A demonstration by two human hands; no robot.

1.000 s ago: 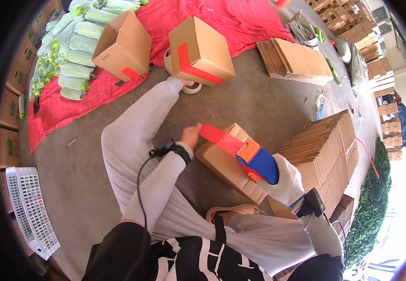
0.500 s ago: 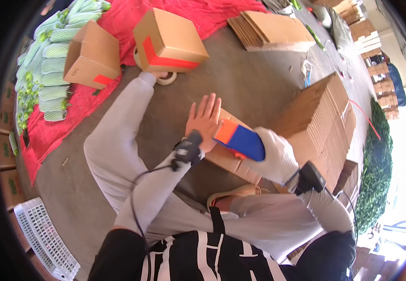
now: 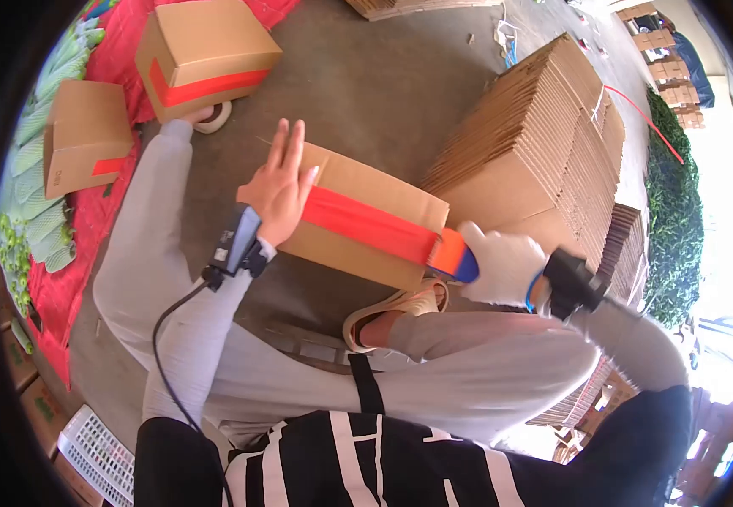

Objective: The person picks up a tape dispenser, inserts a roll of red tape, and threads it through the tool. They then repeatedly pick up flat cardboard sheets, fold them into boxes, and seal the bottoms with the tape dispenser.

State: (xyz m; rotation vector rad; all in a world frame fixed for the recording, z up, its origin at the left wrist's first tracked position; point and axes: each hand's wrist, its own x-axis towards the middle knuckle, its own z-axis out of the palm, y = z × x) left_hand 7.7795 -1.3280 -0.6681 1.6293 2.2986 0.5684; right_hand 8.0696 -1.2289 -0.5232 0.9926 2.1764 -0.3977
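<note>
In front of me lies a cardboard box (image 3: 358,249) with a strip of red tape (image 3: 375,224) running along its upper face. My left hand (image 3: 280,193), bare, presses on the box's left end with fingers stretched out. At the opposite end, my right hand (image 3: 506,264) in a white glove grips an orange and blue tape dispenser (image 3: 451,256). The dispenser sits against the box's right edge, where the red strip ends. The glove hides most of the dispenser's handle.
Flattened cardboard boxes (image 3: 535,160) stand stacked at the right. Two taped boxes, one upright (image 3: 210,55) and one beside it (image 3: 92,139), rest at upper left near a red cloth (image 3: 87,245) and net-wrapped green produce (image 3: 41,220). A white crate (image 3: 96,452) is at lower left.
My right hand has drawn the tape dispenser rightward to the box's end, leaving red tape across it. My left hand stays at the left end. The view has shifted.
</note>
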